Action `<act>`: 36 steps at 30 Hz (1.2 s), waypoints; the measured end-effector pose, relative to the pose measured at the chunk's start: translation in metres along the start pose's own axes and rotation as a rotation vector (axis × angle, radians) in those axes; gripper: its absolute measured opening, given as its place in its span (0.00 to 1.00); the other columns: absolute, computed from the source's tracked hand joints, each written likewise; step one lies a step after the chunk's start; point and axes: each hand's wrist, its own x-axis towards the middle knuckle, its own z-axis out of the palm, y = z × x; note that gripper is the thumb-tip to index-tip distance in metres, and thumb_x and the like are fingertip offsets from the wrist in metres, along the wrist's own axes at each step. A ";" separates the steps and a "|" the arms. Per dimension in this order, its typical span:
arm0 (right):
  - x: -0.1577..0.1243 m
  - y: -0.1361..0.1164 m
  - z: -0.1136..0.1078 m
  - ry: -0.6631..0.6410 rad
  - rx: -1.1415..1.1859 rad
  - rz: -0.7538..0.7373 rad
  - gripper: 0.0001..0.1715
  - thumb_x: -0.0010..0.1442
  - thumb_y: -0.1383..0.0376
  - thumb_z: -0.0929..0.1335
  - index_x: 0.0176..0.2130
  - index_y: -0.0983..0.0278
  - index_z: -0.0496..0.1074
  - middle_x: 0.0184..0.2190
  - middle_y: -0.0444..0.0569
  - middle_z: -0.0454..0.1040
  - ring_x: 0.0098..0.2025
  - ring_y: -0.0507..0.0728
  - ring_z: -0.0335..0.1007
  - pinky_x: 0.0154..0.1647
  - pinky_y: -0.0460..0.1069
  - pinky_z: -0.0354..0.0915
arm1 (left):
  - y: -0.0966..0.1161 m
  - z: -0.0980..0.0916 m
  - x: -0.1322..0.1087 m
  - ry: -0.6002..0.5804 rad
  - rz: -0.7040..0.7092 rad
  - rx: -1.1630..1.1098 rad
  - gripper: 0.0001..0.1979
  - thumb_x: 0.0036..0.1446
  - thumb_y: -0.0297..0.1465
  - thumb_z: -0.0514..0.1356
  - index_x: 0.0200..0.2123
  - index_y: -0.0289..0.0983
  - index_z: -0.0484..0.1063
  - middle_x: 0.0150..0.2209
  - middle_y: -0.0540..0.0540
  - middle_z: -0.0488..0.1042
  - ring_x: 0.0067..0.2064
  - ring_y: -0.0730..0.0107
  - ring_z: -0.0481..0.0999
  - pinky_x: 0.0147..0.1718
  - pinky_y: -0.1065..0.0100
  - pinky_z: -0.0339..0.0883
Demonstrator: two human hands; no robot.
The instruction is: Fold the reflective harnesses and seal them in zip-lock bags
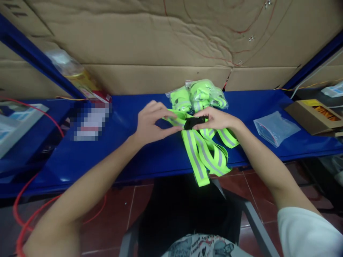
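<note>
A neon yellow-green reflective strap (195, 151) with a grey stripe lies in loose loops, its lower end hanging over the table's front edge. My left hand (152, 123) pinches a stretch of it between thumb and fingers, just left of a black plastic buckle (193, 122). The buckle is gripped by my right hand (218, 119), thumb below and fingers on top, partly covering it. Behind my hands are clear bags (206, 93) packed with rolled straps of the same colour.
The blue table (123, 157) backs onto a cardboard wall (128, 43). To the right are an empty zip bag (276, 129) and an open cardboard box (318, 116). A plastic bottle (80, 76) leans at the back left. A red hose (20, 217) curls at lower left.
</note>
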 end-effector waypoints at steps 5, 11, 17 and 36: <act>0.005 -0.011 0.014 -0.087 0.039 -0.041 0.19 0.63 0.50 0.77 0.38 0.65 0.82 0.30 0.42 0.75 0.31 0.51 0.63 0.33 0.47 0.58 | -0.002 0.003 0.001 -0.335 -0.002 0.135 0.37 0.54 0.61 0.70 0.57 0.42 0.80 0.49 0.41 0.83 0.52 0.52 0.79 0.53 0.54 0.68; 0.003 0.003 0.008 -0.054 0.083 0.071 0.36 0.52 0.51 0.83 0.55 0.63 0.82 0.40 0.46 0.83 0.38 0.56 0.74 0.38 0.49 0.68 | -0.014 0.009 -0.003 -0.425 -0.188 0.049 0.25 0.60 0.55 0.68 0.31 0.37 0.77 0.33 0.46 0.78 0.34 0.65 0.76 0.35 0.65 0.62; -0.004 0.008 -0.005 -0.064 -0.046 0.085 0.34 0.52 0.55 0.81 0.56 0.61 0.82 0.49 0.47 0.85 0.44 0.60 0.78 0.46 0.52 0.72 | -0.023 -0.004 0.005 -0.507 -0.307 0.060 0.25 0.61 0.54 0.66 0.27 0.38 0.72 0.25 0.51 0.72 0.29 0.70 0.70 0.30 0.67 0.56; -0.022 0.015 -0.046 0.236 -0.037 0.293 0.21 0.56 0.47 0.80 0.40 0.61 0.85 0.22 0.42 0.75 0.21 0.50 0.65 0.21 0.48 0.61 | -0.057 -0.055 0.015 -0.711 -0.636 0.058 0.24 0.51 0.53 0.72 0.23 0.40 0.75 0.16 0.54 0.66 0.19 0.75 0.61 0.23 0.68 0.47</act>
